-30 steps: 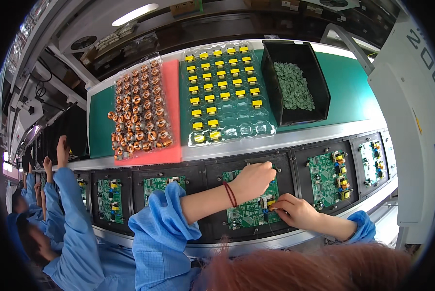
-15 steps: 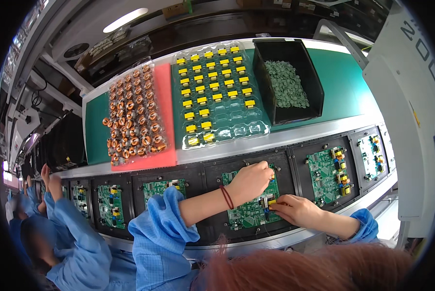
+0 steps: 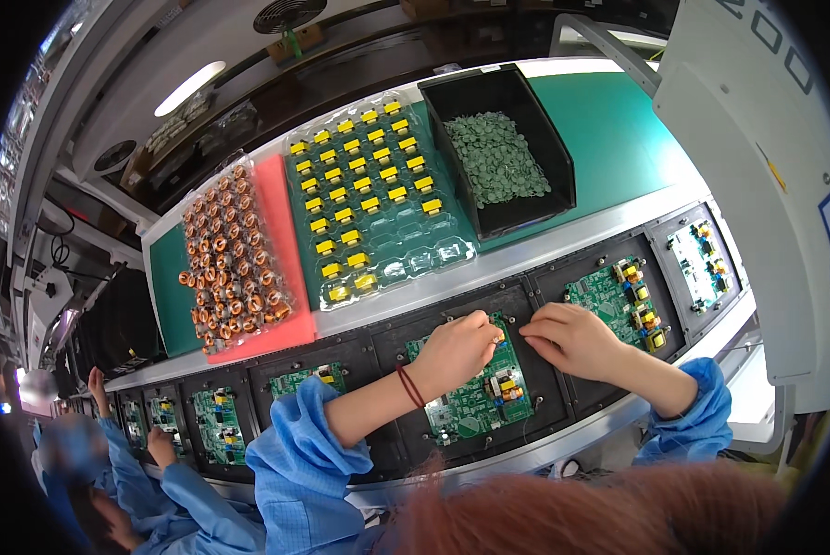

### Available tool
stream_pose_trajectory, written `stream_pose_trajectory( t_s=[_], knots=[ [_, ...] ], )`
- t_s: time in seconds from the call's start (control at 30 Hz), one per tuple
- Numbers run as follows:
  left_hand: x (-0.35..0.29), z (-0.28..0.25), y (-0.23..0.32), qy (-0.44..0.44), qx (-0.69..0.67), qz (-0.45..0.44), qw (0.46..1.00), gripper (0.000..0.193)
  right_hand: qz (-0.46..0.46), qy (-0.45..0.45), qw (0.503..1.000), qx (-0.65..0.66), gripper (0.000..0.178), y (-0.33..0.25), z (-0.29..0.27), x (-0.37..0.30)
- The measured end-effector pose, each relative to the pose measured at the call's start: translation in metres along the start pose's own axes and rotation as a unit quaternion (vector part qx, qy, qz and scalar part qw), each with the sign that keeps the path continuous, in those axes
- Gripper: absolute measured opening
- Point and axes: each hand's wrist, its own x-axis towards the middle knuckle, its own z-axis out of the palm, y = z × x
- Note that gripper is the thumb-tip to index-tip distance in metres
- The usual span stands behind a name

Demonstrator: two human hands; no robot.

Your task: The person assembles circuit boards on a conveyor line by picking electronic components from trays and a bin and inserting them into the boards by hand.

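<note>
A green circuit board (image 3: 470,416) sits in a black carrier (image 3: 549,407) in front of me, with a group of yellow and dark components (image 3: 505,385) on its right half. My left hand (image 3: 457,351) reaches over the board's upper part, its fingers pinched at the board's upper right; whatever small thing they grip is too hidden to name. Just right of the board, above the carrier, my right hand (image 3: 577,340) is held with thumb and fingers closed together. Its fingertips point toward my left hand, and I cannot make out anything between them.
Beyond the carriers lie a tray of copper-wound coils (image 3: 235,259) on a pink sheet (image 3: 281,213), a clear tray of yellow transformers (image 3: 447,254), and a black bin (image 3: 558,176) of small green discs. More boards (image 3: 614,301) line both sides. A co-worker's hand (image 3: 161,447) is at left.
My right hand has left the yellow component on the board and moved up and right, past the board's edge. My left hand stays by the board's upper right. The view has shifted.
</note>
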Motion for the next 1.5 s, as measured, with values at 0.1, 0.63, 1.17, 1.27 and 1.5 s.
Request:
stream_pose_trajectory(
  t_s=[0.1,0.63,1.17,1.27,1.5],
  knots=[
    [0.005,-0.004,0.0,-0.043,0.021,-0.003,0.999,0.015,-0.033,0.012,0.999,-0.021,0.01,0.006,-0.003,0.025],
    [0.013,0.012,0.002,0.005,0.01,0.015,1.0,0.017,0.26,0.082,0.946,-0.175,0.029,0.11,0.018,0.169],
    [0.021,0.013,0.011,0.036,0.015,0.059,0.997,0.013,0.157,-0.008,0.939,-0.306,0.024,0.114,0.018,0.178],
    [0.024,0.014,0.009,0.021,0.025,0.069,0.997,0.014,0.148,-0.004,0.942,-0.302,0.023,0.114,0.017,0.176],
    [0.024,0.012,0.015,0.027,0.074,0.071,0.994,0.022,0.116,0.033,0.961,-0.25,0.019,0.12,0.013,0.177]
  ],
)
